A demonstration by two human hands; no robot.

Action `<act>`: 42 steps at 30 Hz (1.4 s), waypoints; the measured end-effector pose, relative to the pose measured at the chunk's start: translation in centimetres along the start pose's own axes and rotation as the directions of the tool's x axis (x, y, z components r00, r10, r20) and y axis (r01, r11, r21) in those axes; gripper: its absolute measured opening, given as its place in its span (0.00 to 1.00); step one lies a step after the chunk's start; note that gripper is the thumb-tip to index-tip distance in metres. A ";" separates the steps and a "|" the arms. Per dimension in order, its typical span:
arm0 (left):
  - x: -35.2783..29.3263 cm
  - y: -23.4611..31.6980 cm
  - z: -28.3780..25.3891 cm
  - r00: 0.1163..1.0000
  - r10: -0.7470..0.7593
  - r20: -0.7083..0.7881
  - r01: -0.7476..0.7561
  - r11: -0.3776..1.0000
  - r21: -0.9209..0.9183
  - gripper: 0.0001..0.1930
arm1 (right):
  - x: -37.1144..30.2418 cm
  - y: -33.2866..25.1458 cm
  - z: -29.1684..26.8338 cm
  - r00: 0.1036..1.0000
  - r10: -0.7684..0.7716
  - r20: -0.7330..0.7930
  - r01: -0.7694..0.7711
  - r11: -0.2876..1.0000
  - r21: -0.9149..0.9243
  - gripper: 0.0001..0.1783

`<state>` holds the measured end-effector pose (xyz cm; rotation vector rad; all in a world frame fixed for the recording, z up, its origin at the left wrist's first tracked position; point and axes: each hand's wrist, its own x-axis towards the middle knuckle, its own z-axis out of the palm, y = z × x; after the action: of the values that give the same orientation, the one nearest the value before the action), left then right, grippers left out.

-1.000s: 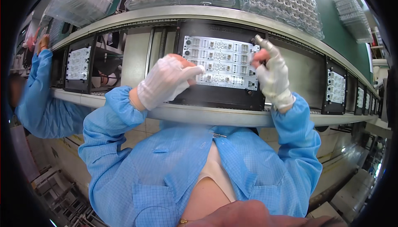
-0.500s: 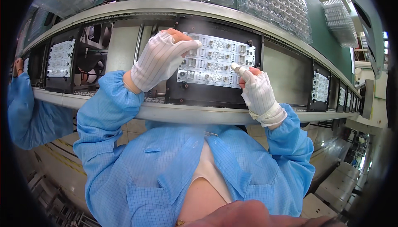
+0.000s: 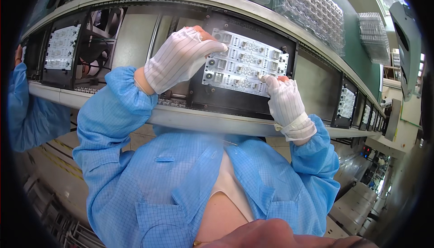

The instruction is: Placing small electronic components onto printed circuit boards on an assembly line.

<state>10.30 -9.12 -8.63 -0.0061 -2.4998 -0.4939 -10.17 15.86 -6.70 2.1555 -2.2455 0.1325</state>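
Observation:
A white circuit board panel (image 3: 246, 70) with rows of small components lies in a black carrier (image 3: 235, 101) on the conveyor. My left hand (image 3: 178, 60), in a white striped glove with bare fingertips, is over the panel's left end. Its fingers are bent and the thumb reaches over the upper left components; whatever sits between them is hidden. At the panel's lower right, my right hand (image 3: 288, 101) wears a similar glove. Its fingers are curled in, with covered tips close to the board surface, and I cannot see anything in them.
Metal conveyor rails (image 3: 217, 120) run along both sides. More carriers hold boards, one at left (image 3: 62, 46) and several at right (image 3: 346, 102). Clear plastic trays (image 3: 312, 10) stand beyond the far rail, with a tray stack (image 3: 374, 37) farther right. A co-worker's blue sleeve (image 3: 38, 107) is at far left.
The view has tilted and shifted a little, so the carrier appears farther right. Both hands stay at the same ends of the panel; the right fingers look more curled.

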 end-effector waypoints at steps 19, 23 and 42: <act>0.3 0.4 -1.0 1.000 -0.027 -0.002 0.027 0.999 -0.044 0.21 | -0.1 -1.6 -0.2 0.995 -0.053 -0.086 0.050 0.998 -0.028 0.30; 1.3 0.8 0.0 1.000 -0.005 -0.019 0.007 0.994 0.112 0.18 | -0.3 -2.4 1.1 0.965 -0.062 -0.255 0.031 0.992 -0.124 0.27; 3.4 0.8 4.9 0.982 0.161 0.099 -0.189 0.833 0.520 0.13 | 5.4 2.1 3.6 0.937 0.047 -0.346 -0.100 0.986 -0.135 0.20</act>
<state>4.83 -6.98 -10.20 -0.0332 -2.5714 0.2869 -12.37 10.31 -9.97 1.8103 -2.0648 0.3027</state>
